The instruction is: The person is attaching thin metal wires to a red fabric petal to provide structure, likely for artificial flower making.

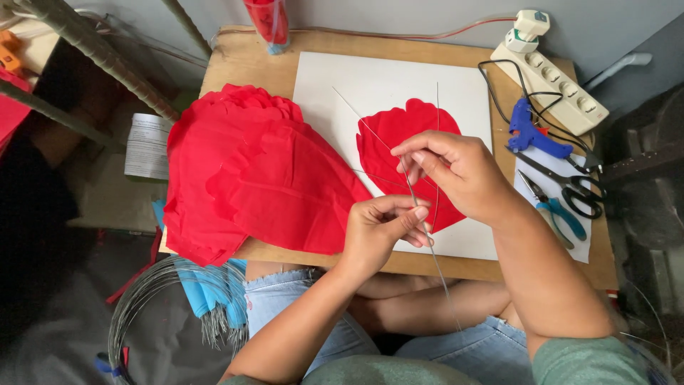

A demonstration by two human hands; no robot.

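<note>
Over the low wooden table (242, 60), my left hand (381, 228) and right hand (456, 171) pinch one thin steel wire (434, 257); keeping it taut seems wise.

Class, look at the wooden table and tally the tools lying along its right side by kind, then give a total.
Glue gun, blue: 1
Scissors, black handles: 1
Pliers, teal handles: 1
Power strip, white: 1
Total: 4
</note>
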